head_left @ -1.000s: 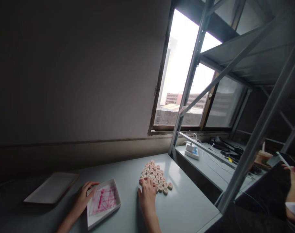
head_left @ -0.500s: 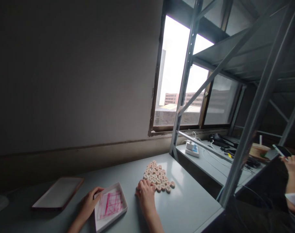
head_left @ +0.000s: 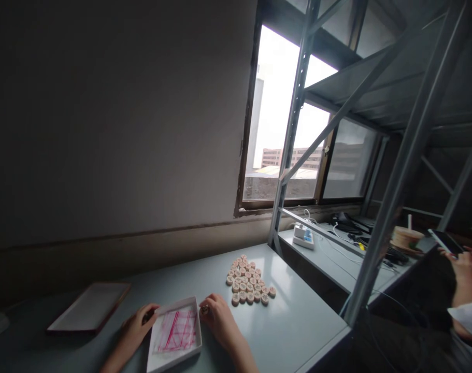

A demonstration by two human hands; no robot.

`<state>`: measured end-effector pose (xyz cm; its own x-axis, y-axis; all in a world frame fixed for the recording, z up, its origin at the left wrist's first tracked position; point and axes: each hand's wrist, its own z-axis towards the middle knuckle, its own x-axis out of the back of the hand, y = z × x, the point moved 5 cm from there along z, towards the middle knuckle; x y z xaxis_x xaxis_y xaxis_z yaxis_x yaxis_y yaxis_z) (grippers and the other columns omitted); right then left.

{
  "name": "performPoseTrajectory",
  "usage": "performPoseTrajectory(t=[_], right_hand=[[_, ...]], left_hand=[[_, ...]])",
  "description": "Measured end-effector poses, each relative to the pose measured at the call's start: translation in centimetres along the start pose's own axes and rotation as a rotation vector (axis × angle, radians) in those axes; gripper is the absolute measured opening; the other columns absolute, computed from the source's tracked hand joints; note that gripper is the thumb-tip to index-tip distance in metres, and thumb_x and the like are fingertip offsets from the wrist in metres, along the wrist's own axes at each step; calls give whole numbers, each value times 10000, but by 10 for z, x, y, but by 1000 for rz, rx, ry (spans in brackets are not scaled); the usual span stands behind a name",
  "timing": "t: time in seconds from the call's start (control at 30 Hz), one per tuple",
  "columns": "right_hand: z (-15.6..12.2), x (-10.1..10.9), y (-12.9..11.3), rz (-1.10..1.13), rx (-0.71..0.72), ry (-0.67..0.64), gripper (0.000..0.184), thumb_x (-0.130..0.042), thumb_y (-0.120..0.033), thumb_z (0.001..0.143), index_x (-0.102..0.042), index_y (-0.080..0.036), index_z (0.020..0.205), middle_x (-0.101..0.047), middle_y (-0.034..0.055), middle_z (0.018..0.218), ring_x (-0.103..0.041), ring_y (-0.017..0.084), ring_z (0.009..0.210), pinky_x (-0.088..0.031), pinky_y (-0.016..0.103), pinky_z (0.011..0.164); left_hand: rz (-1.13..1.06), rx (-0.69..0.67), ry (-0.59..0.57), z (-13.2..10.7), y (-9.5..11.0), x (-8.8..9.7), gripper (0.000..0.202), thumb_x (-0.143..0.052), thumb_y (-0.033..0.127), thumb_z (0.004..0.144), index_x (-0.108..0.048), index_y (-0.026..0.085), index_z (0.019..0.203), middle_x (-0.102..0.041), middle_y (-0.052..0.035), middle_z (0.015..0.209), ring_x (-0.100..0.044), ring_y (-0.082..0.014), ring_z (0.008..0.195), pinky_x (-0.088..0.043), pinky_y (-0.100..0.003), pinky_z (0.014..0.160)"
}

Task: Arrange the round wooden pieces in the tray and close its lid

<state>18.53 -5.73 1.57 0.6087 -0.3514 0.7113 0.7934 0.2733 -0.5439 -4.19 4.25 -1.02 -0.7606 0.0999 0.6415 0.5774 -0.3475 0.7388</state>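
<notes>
A shallow white box (head_left: pixel 175 355) lies on the grey table (head_left: pixel 298 331) in front of me, with a clear bag printed in red lines (head_left: pixel 177 330) inside. My left hand (head_left: pixel 137 327) grips the box's left rim, fingers curled. My right hand (head_left: pixel 217 318) rests at the box's right far corner, fingers pinched on a small round wooden piece (head_left: pixel 204 310). A heap of several round wooden game pieces (head_left: pixel 248 281) sits just right of that hand, apart from it.
A flat box lid (head_left: pixel 88 306) lies to the left on the table. A metal rack (head_left: pixel 379 228) stands at the right with a power strip (head_left: pixel 302 235) and cables. Another person's hand (head_left: pixel 467 277) holds a phone (head_left: pixel 445 242) at far right.
My right hand left the heap of pieces and moved left to the box's corner, carrying one piece. The left hand stays on the box rim. The view shifted slightly.
</notes>
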Motion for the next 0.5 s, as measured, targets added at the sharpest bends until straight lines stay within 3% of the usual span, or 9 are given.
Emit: performPoseTrajectory(t=[0.13,0.3,0.4,0.5], right_hand=[[1,6,5,-39,-84,47,204,-517,-84,714,-609,-217,838,-574,11,848,-532,145,807,-374,215,714],[7,28,-6,121,-139,198,224,-476,-125,768,-574,-226,943,-580,15,907,-553,133,754,-402,210,648],[13,25,-32,222,-43,114,198,-499,-167,782,-573,-233,953,-588,6,904,-559,128,768,-414,204,654],[20,2,-62,135,113,-83,158,-555,-193,761,-598,-247,904,-605,-16,879,-565,123,770,-410,201,702]], left_hand=[[-16,-65,-40,-1,9,-9,324,-448,444,710,-620,193,823,-653,-38,872,-590,-193,853,-455,-266,775],[10,-110,-93,-3,18,-12,302,-411,414,750,-601,183,790,-647,-32,816,-587,-179,805,-445,-242,734],[2,-114,-103,-2,19,-13,303,-414,422,753,-600,185,777,-650,-24,807,-588,-174,799,-443,-232,727],[-20,-116,-94,0,11,-16,320,-428,448,739,-615,194,790,-657,-28,857,-586,-187,863,-435,-254,796]])
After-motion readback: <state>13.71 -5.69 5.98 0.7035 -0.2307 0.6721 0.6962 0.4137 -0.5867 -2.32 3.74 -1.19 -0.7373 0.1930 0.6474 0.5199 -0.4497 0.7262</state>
